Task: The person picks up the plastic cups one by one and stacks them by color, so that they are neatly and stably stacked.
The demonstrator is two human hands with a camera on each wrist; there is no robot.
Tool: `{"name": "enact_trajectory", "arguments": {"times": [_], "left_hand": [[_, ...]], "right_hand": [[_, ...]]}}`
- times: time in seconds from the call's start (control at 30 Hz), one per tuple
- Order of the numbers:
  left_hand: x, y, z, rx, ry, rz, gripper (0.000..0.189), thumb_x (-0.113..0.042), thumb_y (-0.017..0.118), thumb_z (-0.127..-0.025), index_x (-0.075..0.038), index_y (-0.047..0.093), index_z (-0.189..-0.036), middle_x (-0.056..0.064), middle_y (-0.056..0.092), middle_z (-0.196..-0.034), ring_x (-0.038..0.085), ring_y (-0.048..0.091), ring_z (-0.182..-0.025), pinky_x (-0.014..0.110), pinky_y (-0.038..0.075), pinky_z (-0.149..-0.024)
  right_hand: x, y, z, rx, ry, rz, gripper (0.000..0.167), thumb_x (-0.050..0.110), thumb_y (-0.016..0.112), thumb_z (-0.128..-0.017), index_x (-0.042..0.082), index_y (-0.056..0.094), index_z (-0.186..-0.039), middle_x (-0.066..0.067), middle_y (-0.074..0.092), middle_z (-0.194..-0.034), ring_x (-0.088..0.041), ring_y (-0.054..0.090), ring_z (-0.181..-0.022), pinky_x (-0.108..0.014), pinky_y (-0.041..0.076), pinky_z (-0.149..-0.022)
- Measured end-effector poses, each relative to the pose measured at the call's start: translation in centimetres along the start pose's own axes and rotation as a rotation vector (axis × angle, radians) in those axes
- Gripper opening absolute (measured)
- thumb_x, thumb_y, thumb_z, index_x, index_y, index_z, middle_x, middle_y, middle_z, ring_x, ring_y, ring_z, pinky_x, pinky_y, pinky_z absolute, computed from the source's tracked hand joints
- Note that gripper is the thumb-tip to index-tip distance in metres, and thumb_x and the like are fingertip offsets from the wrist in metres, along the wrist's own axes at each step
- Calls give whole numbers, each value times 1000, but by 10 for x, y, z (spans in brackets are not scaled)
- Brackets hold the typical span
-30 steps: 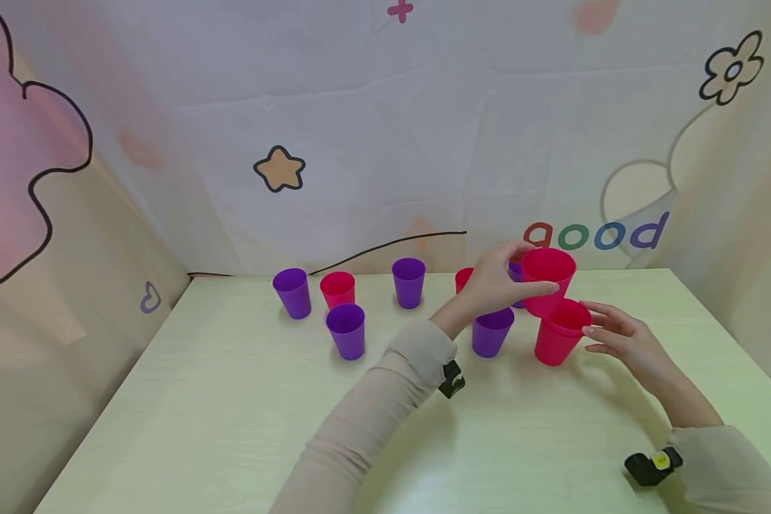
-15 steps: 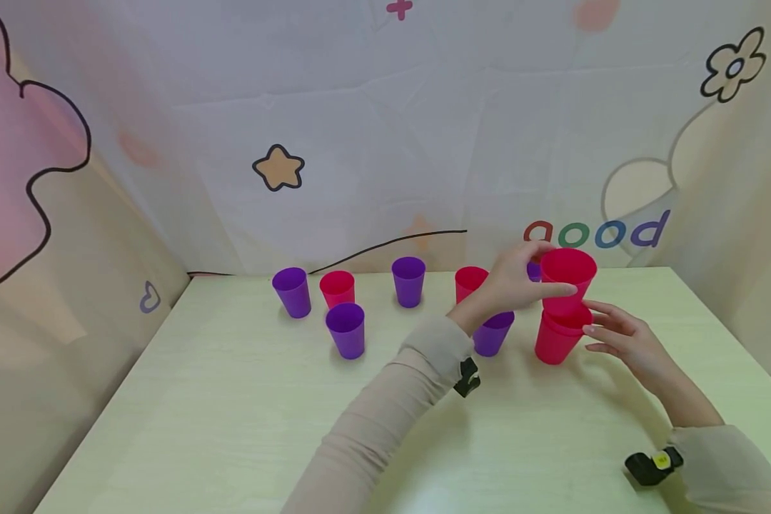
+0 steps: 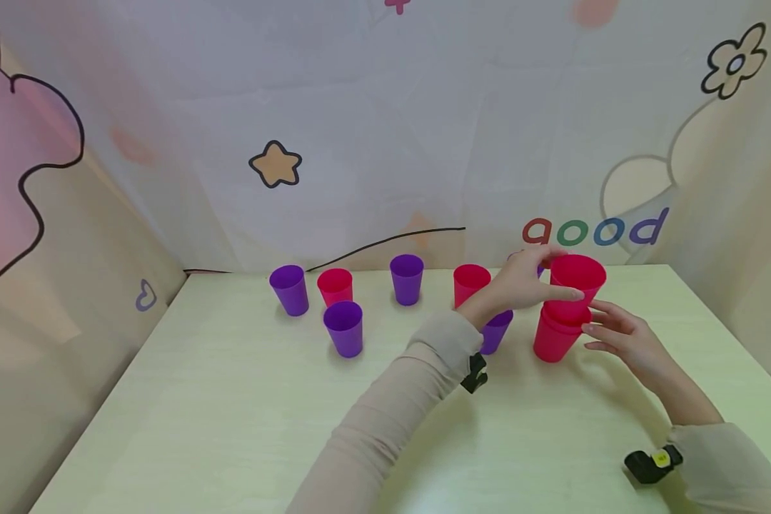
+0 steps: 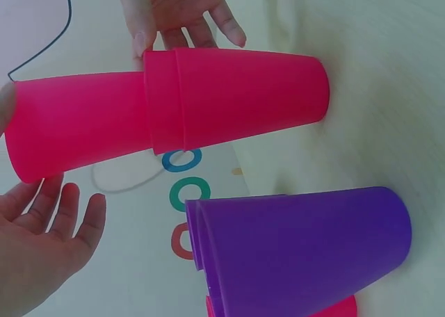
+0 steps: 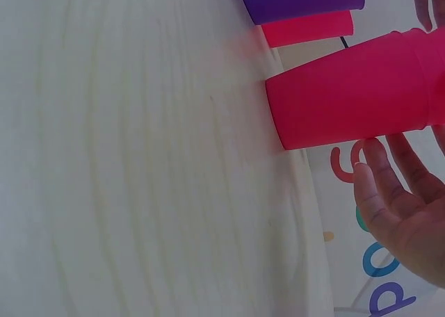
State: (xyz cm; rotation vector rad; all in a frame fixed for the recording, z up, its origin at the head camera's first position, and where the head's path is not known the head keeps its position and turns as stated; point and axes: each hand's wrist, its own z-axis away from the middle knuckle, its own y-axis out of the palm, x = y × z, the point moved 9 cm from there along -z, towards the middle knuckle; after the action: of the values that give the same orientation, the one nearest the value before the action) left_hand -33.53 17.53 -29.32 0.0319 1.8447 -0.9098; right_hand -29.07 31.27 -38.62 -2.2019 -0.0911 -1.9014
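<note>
At the right of the table, my left hand holds a red cup upright by its upper part, thumb in front and fingers behind. Its lower end sits inside the top of a red cup stack, which shows a double rim in the left wrist view. My right hand is at the stack's right side, its nearly straight fingers touching the wall just below the rim. Close to my left wrist stand a purple cup and a red cup, both partly covered by that arm.
Farther left on the pale table stand purple cups and a red cup. A lone purple cup is near the back edge. Another purple cup is mostly hidden behind my left hand. A printed cloth hangs behind.
My left hand has moved right and the red cup it holds has gone from above the stack's rim down into it. My right hand has stayed in place.
</note>
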Motion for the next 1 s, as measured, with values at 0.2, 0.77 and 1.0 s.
{"name": "enact_trajectory", "arguments": {"times": [0.2,0.77,1.0], "left_hand": [[6,3,-1,20,-18,-17,63,-28,75,-74,-19,47,-129,-11,54,-111,0,47,-98,14,42,-75],[30,21,-2,75,-98,-45,66,-28,75,-74,-18,47,-132,-9,54,-121,4,49,-107,18,45,-79],[36,28,-3,89,-119,-84,68,-29,76,-73,-18,46,-133,-9,54,-122,5,49,-108,19,45,-81]], "right_hand": [[0,-2,-2,9,-15,-15,39,7,50,-93,35,50,-120,14,55,-110,-2,58,-93,-22,51,-73],[0,1,0,0,9,7,36,6,49,-93,34,50,-116,15,55,-108,-2,59,-91,-22,51,-72],[0,1,-1,2,5,52,35,9,50,-93,34,48,-118,16,56,-108,-2,59,-90,-23,51,-73]]}}
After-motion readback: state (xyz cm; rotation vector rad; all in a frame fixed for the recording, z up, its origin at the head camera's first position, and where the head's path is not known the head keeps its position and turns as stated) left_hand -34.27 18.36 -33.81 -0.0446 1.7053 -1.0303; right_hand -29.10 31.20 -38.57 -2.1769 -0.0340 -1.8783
